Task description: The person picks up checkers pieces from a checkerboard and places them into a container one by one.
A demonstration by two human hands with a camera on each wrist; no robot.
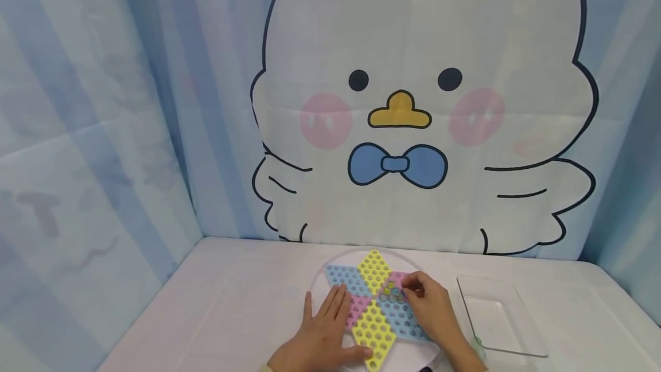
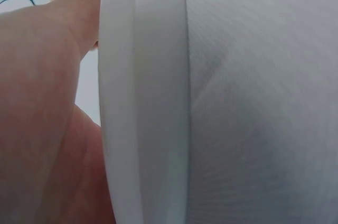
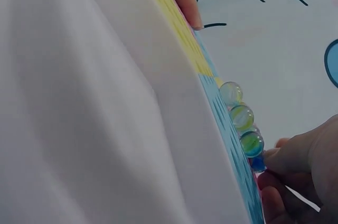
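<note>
A Chinese checkers board (image 1: 374, 334) lies on the table, its star of yellow, blue and pink points set on a white round base. My left hand (image 1: 322, 332) rests on the board's left side with its fingers straight and spread, the thumb over the near yellow point. At the right-hand pink point, my right hand (image 1: 428, 306) pinches a blue marble (image 3: 257, 164) between thumb and fingers, close against the board's surface. Beside it sit several clear glass marbles (image 3: 242, 117) with yellow and green swirls, in the holes. The left wrist view shows mostly the base's white rim (image 2: 142, 97).
Right of the board stands a clear plastic box (image 1: 496, 317), with greenish marbles (image 1: 479, 348) at its near left corner, partly behind the right forearm. A white cloth covers the table (image 1: 232, 303). Behind it hangs a curtain (image 1: 413, 211) with a cartoon bird.
</note>
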